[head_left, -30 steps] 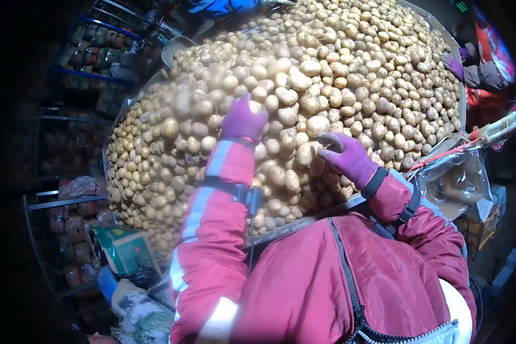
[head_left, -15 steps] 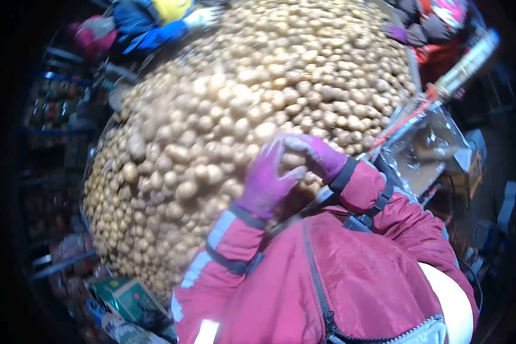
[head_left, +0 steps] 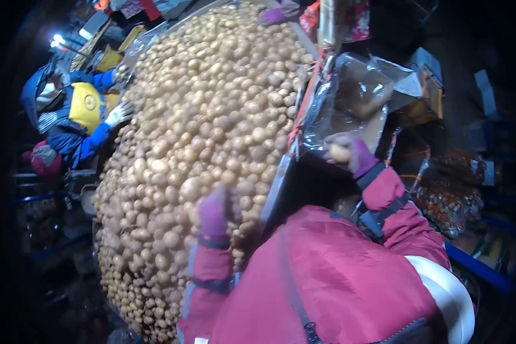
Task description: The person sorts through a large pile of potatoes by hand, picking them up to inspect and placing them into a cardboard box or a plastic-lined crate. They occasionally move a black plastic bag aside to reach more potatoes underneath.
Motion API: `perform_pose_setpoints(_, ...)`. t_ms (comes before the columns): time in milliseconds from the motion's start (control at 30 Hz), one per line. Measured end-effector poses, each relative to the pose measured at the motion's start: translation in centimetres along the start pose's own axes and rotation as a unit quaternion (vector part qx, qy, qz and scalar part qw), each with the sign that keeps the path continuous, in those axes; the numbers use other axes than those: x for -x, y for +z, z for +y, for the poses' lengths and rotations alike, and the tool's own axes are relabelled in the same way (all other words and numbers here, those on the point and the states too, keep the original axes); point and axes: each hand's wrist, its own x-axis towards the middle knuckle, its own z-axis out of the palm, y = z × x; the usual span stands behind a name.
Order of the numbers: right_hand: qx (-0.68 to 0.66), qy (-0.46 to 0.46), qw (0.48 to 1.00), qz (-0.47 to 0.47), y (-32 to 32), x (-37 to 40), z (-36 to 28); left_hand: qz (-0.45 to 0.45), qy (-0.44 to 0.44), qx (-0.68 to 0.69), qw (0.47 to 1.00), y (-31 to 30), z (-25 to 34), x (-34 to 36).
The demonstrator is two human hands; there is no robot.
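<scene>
- Rounded, tan potatoes (head_left: pixel 212 109) are heaped beside a straight, pale rim (head_left: pixel 278 182); skins are matt, sizes mixed.
- A single potato (head_left: pixel 339 152) is gripped in the purple-gloved right hand (head_left: pixel 351 153), near crinkled, clear plastic (head_left: pixel 355 97); the fingertips are partly obscured.
- The purple-gloved left hand (head_left: pixel 215 212) is blurred over the heap; its grip cannot be told.
- A co-worker's white-gloved hand (head_left: pixel 119 114) is seen at the heap's edge; another person's purple glove (head_left: pixel 272 16) is shown at the top, body cut off.

That clear crinkled sheet (head_left: pixel 358 94) is super glossy plastic, the puffy dark-pink jacket (head_left: pixel 332 269) looks like smooth cloth, kinda soft-sheened, and those round tan potatoes (head_left: pixel 203 123) look mostly matt. Straight grey bin rim (head_left: pixel 277 186) seems like metal.
</scene>
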Motion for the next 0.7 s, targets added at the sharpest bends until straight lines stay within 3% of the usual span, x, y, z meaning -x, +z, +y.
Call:
perform_pose_setpoints(33,0.006,0.01,1.0,0.019,-0.5,0.4,-0.9,-0.071,-0.142,0.294,0.943,-0.6,2.4,-1.3)
perform_pose_setpoints(67,-0.007,0.017,1.0,0.005,-1.2,0.7,-1.3,-0.052,-0.308,0.534,0.786,-1.1,4.8,-2.5)
perform_pose_setpoints(133,0.018,0.053,0.998,-0.023,0.2,1.0,-2.2,-0.032,-0.303,0.677,0.67,-1.7,8.3,-5.1)
perform_pose_setpoints(167,0.056,0.076,0.995,-0.031,1.3,1.3,-2.7,-0.052,-0.249,0.757,0.602,-1.4,8.4,-6.0)
perform_pose_setpoints(200,0.074,0.076,0.987,-0.123,2.3,1.4,-2.5,-0.043,-0.235,0.802,0.548,-1.4,9.0,-6.6)
perform_pose_setpoints(333,0.127,0.015,0.932,-0.34,8.4,1.9,-1.5,-0.031,-0.223,0.843,0.488,-1.7,11.8,-8.0)
perform_pose_setpoints(467,0.102,0.017,0.932,-0.346,12.1,1.6,-0.3,-0.045,-0.208,0.858,0.468,-1.2,12.8,-8.1)
perform_pose_setpoints(567,0.26,-0.171,0.887,-0.342,12.7,0.2,1.3,-0.065,-0.196,0.858,0.47,-1.0,12.8,-7.4)
perform_pose_setpoints(633,0.39,-0.322,0.798,-0.328,13.0,0.2,1.4,-0.065,-0.192,0.848,0.49,-1.1,12.8,-7.1)
perform_pose_setpoints(700,0.239,-0.163,0.906,-0.308,13.9,1.5,1.2,-0.059,-0.189,0.84,0.505,-1.4,13.2,-6.9)
